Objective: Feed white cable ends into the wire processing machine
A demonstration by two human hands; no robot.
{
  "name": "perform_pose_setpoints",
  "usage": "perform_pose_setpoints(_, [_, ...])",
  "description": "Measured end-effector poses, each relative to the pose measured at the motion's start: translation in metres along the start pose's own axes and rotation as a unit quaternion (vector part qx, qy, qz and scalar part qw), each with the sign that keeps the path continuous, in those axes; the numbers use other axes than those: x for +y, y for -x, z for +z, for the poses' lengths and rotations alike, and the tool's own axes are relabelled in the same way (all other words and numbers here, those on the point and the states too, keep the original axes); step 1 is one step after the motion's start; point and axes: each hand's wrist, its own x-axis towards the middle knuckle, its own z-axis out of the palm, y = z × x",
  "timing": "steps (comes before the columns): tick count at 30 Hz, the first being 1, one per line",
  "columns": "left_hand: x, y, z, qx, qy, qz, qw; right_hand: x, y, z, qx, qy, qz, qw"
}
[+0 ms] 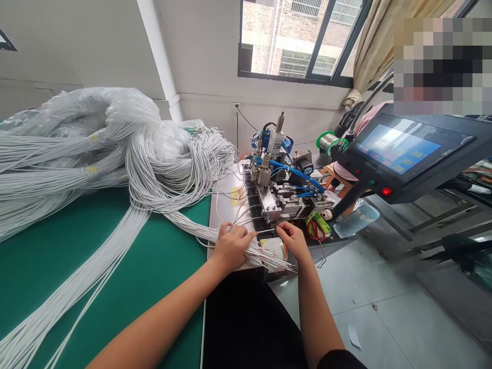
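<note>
A thick bundle of white cables (200, 233) runs off the green table toward my lap, its cut ends (274, 258) fanned out and marked with red. My left hand (232, 247) is closed over this bundle, the thumb reaching to the right along a single cable. With thumb and fingertips pinched, my right hand (292, 238) holds the end of one white cable (265, 231) at the front edge of the machine (271, 192). The cable's very tip is hidden by the fingers. A white roll of tape (273, 247) sits just below, between the hands.
Coiled cables (165, 164) and plastic-wrapped bundles (77, 128) cover much of the green table (161, 287). A control screen (400, 148) leans in at the right, near a solder wire spool (330, 143). Red-handled pliers (317, 228) lie beside the machine. Another person sits behind the screen.
</note>
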Motion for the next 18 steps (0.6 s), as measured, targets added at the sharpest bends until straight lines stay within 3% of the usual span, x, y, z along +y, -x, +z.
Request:
perform_pose_setpoints(4, [-0.001,0.0,0.002,-0.017,0.001,-0.028,0.999,0.009,-0.005,0.006,-0.018,-0.056,0.007,0.998])
perform_pose_setpoints(10, [-0.002,0.001,0.002,-0.032,0.008,-0.027,0.999,0.021,-0.007,0.016,-0.027,-0.2,0.124,0.971])
perform_pose_setpoints(18, [-0.003,0.003,0.004,-0.007,0.005,-0.021,1.0,0.025,0.002,0.018,-0.007,-0.213,0.138,0.967])
